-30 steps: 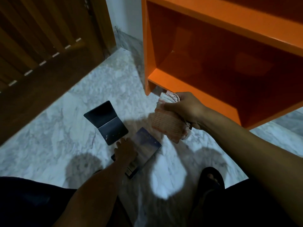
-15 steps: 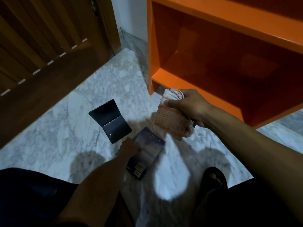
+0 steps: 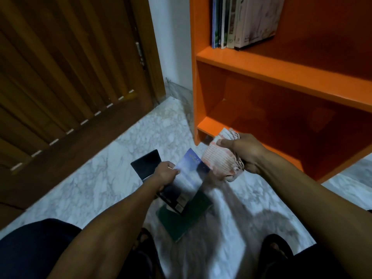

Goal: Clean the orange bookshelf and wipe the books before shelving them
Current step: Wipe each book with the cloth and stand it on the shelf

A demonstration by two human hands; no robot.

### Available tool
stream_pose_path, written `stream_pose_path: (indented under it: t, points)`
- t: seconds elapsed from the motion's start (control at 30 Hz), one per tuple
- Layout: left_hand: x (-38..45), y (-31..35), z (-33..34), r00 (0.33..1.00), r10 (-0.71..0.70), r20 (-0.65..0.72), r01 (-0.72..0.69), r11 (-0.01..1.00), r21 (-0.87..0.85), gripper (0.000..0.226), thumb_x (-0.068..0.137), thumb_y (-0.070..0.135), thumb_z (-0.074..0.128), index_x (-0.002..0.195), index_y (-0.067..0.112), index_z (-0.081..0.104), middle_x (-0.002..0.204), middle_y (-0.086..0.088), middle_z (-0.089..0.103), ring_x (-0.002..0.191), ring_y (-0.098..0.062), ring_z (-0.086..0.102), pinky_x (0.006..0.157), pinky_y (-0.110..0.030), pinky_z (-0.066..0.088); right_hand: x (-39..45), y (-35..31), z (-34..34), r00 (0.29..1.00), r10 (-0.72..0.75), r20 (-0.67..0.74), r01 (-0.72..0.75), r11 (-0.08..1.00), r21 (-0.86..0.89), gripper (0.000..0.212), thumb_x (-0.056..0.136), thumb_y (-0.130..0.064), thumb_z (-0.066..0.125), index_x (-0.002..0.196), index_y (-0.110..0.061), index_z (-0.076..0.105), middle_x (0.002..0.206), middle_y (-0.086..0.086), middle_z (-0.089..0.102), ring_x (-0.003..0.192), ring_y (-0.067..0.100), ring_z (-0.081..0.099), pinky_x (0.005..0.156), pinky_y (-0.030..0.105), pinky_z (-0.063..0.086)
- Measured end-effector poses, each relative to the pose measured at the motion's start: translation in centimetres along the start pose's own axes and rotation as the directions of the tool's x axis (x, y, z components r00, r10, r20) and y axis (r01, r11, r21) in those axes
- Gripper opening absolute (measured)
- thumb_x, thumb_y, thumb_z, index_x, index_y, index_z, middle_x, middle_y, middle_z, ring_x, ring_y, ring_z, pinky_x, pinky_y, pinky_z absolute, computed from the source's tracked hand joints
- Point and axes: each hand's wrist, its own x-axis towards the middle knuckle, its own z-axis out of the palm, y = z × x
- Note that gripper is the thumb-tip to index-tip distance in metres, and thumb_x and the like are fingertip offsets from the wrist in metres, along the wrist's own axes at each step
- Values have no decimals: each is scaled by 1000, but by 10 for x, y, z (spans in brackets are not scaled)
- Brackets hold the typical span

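My left hand point(image 3: 165, 172) grips a dark blue book point(image 3: 186, 179) by its left edge and holds it tilted above the marble floor. My right hand point(image 3: 242, 153) is closed on a bunched pink-and-white cloth point(image 3: 220, 163), which hangs against the book's upper right corner. A dark green book point(image 3: 186, 219) lies flat on the floor under the lifted one. A black book point(image 3: 147, 165) lies behind my left hand. The orange bookshelf point(image 3: 281, 77) stands at the right, with several books point(image 3: 241, 21) upright on its upper shelf and the lowest compartment bare.
A brown slatted wooden door point(image 3: 66, 77) fills the left side. White marble floor point(image 3: 96, 178) lies between door and shelf. My knees and sandalled feet point(image 3: 275, 248) are at the bottom edge.
My left hand has lifted the blue book off the floor, uncovering the green book beneath. The view tilted up, bringing the upper shelf with books into sight. The cloth now meets the book.
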Motion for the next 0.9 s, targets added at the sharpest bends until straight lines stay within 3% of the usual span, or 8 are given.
stream_pose_path:
  t: [0.1, 0.17, 0.37, 0.43, 0.5, 0.57, 0.7, 0.9]
  points:
    - [-20, 41, -35, 998, 1, 58, 15, 961, -278, 23, 94, 12, 67, 72, 11, 59, 67, -11, 62, 54, -21, 53, 54, -25, 41, 2, 4, -2, 990, 116, -79, -101, 980, 173, 31, 87, -3, 71, 111, 14, 60, 104, 30, 69, 89, 41, 69, 82, 53, 57]
    - [-36, 72, -57, 995, 25, 99, 20, 904, -428, 21, 96, 7, 63, 75, 7, 64, 68, -14, 70, 52, -21, 63, 53, -27, 52, 3, 5, 0, 984, 139, -116, -103, 958, 269, 20, 93, -7, 66, 104, 9, 60, 99, 28, 69, 87, 40, 69, 84, 57, 55]
    - [-72, 138, -101, 969, 164, 182, -24, 802, -597, 16, 100, 8, 56, 105, 1, 68, 100, -20, 74, 83, -30, 73, 73, -40, 62, -4, 3, 18, 983, 29, -179, 49, 908, 416, 24, 106, -20, 43, 122, -6, 54, 114, 19, 67, 96, 36, 67, 91, 59, 51]
    - [-81, 148, -102, 957, 218, 193, -53, 781, -622, 19, 99, 9, 57, 112, -1, 67, 111, -24, 71, 96, -35, 69, 85, -45, 59, -8, 1, 25, 993, 47, -104, 7, 884, 467, 31, 106, -27, 44, 125, -7, 57, 113, 19, 70, 100, 38, 69, 92, 63, 50]
    - [-92, 156, -95, 965, 237, 110, -126, 790, -599, 7, 95, 7, 63, 99, 3, 67, 106, -25, 72, 86, -33, 70, 76, -41, 60, -14, -5, 28, 999, 43, -14, -30, 863, 504, 36, 104, -34, 46, 116, -6, 64, 105, 17, 74, 98, 39, 70, 93, 63, 51]
    - [-99, 158, -87, 965, 255, -53, -248, 839, -484, 7, 93, 10, 68, 93, 8, 62, 96, -22, 73, 71, -26, 69, 64, -32, 57, -18, -9, 28, 996, -25, 88, -26, 850, 527, 33, 102, -35, 50, 113, -10, 68, 108, 14, 75, 100, 39, 70, 93, 59, 52]
    - [-101, 150, -78, 875, 443, -197, -473, 868, -151, 9, 96, 26, 66, 103, 23, 61, 110, 1, 70, 94, -19, 69, 83, -40, 55, -26, -11, 26, 972, -168, 163, 64, 861, 505, 27, 101, -14, 52, 126, -12, 61, 121, 11, 71, 105, 36, 69, 85, 51, 55]
    - [-108, 149, -82, 910, 403, -95, -403, 808, -431, 35, 95, 18, 67, 127, 23, 52, 105, -12, 76, 91, -29, 75, 81, -47, 60, -34, -19, 15, 958, -190, 217, 68, 881, 468, 29, 101, -12, 52, 128, -10, 60, 123, 13, 69, 107, 35, 69, 80, 47, 59]
